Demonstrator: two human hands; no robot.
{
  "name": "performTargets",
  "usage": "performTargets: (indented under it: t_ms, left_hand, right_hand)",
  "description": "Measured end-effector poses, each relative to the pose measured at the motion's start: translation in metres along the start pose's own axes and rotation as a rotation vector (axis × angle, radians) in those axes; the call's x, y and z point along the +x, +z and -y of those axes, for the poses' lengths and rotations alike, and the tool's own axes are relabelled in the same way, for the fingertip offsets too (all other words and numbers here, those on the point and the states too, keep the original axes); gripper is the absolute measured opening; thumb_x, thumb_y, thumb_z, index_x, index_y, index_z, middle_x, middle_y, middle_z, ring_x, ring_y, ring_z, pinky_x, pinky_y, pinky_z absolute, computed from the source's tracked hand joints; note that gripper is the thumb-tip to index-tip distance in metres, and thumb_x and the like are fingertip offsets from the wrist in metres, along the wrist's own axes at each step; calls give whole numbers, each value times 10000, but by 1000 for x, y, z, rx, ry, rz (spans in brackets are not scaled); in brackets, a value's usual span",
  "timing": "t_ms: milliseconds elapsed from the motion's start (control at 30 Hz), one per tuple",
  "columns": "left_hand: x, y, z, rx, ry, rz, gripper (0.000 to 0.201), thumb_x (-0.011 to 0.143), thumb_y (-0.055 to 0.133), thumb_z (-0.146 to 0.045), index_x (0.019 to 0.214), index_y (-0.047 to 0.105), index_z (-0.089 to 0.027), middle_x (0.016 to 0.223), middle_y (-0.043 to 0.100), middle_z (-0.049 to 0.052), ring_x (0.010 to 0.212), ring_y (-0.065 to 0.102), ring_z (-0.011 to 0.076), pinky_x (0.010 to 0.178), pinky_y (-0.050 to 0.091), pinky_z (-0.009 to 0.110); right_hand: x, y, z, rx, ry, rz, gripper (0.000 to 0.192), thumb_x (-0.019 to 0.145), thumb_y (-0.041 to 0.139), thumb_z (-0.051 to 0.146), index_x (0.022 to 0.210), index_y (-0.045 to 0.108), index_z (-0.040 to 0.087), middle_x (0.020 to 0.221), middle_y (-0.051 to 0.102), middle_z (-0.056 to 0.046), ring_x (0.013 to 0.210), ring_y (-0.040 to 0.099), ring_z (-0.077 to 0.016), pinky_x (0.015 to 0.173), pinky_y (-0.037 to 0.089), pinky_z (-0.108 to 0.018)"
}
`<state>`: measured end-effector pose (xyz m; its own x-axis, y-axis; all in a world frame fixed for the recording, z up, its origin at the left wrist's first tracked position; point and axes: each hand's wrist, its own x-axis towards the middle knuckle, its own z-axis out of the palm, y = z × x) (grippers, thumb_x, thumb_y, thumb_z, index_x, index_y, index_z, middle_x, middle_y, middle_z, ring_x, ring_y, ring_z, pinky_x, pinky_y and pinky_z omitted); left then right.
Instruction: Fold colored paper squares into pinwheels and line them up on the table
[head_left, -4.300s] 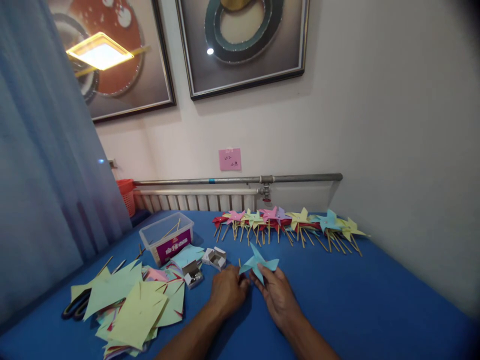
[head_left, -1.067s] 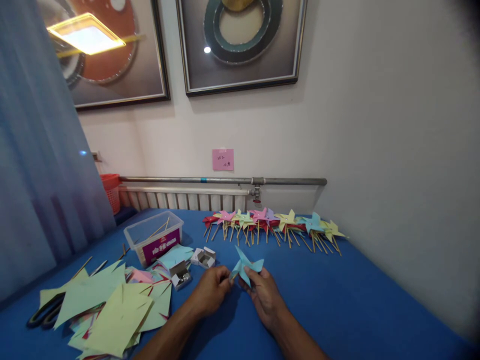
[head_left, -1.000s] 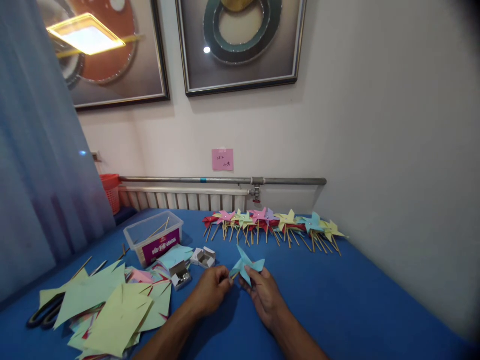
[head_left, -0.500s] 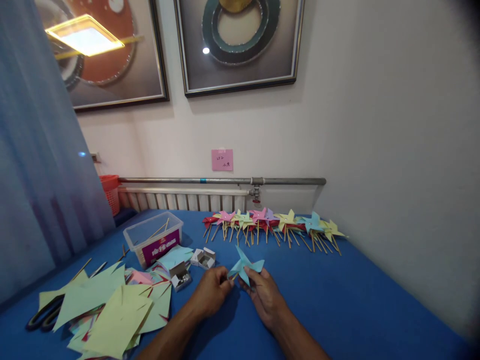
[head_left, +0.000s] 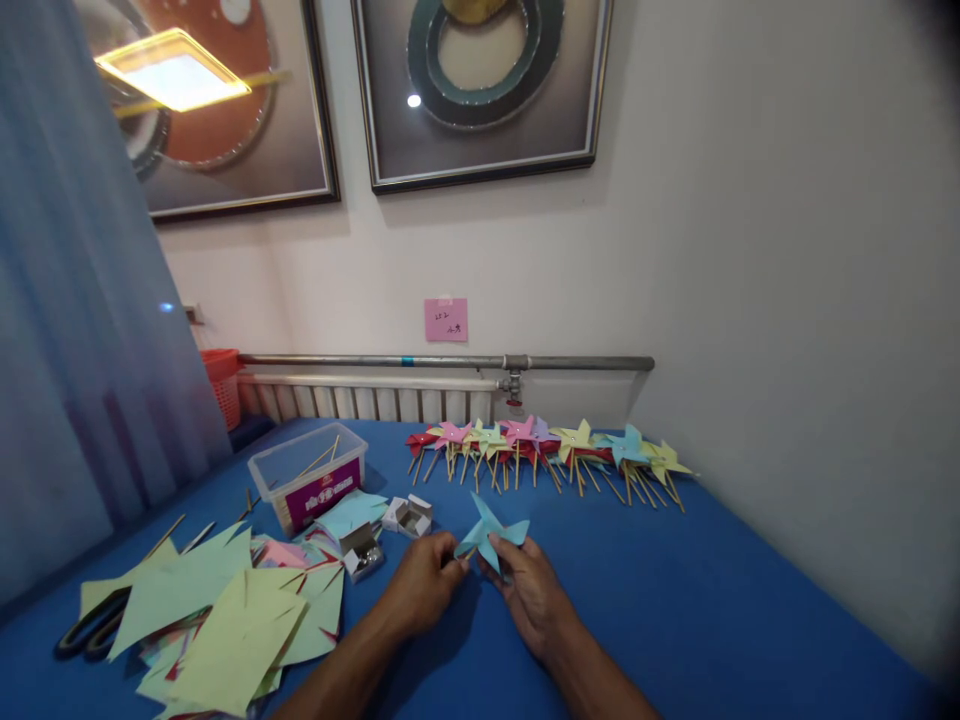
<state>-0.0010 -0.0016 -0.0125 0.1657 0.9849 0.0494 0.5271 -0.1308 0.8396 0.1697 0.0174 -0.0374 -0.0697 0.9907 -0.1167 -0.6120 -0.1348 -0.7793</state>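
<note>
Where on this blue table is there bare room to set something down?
Bare blue table lies right of the right hand, below the row of finished pinwheels and out to the wall. The left is crowded: cut paper sheets, small boxes, plastic tub, scissors.

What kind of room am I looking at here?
Likely a lived-in room used as a craft bench: framed pictures over a radiator, and a blue table with cut paper and a row of pinwheels.
</note>
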Motion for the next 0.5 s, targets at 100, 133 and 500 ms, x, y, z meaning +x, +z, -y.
performTargets:
  t_ms: [100,133,500]
  left_hand:
    - [0,1,1,21,8,-13,208,875,591,-354,747,493,-222,686,454,-50,692,431,148,647,309,284]
    - [0,1,1,34,15,-21,199,875,582,-345,749,493,-220,692,460,-48,694,434,149,651,309,287]
    - [-2,-1,-6,110,22,-46,183,880,560,-265,726,472,-221,694,490,-43,709,474,155,666,307,293]
  right_hand:
    - [0,0,0,2,-3,0,441,533,1052,355,810,750,191,865,826,-58,917,786,-277,883,615,-396]
    - [0,0,-1,3,-7,2,437,536,1050,355,812,752,193,870,827,-58,917,785,-277,887,615,-399]
    - [-2,4,2,-3,1,-1,486,485,1064,384,801,752,188,847,826,-50,879,773,-257,841,607,-363]
